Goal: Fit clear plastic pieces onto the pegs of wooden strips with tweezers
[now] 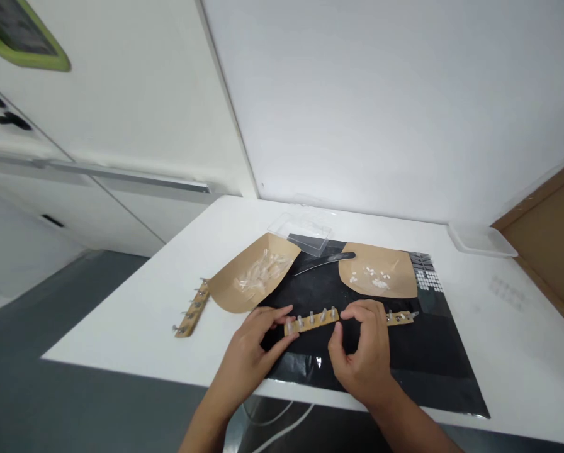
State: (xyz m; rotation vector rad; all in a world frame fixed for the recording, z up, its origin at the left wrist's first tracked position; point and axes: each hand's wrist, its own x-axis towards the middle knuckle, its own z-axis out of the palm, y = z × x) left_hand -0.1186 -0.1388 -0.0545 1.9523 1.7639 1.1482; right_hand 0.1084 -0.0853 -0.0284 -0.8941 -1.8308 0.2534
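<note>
Both forearms come in from the near table edge, wrists low, hands angled toward each other. Left hand (248,352) has its fingers closed on the left end of a tan strip studded with small metal bolts (313,322); right hand (360,352) curls over the strip's right end, thumb down. Both grasping, strip held just above a black mat (433,362).

Second bolted strip (400,318) lies just beyond the right hand; third (192,308) sits on the white table (494,327), left of the mat. Kraft paper sheets on the mat: one (275,283) with clear pieces, one (381,267) with white bits. Between them, a dark-handled tool (329,261). Behind, a clear plastic box (301,233); far right, a shallow plastic tray (480,239). White cabinets (97,211) at left, grey floor (50,302) below.
</note>
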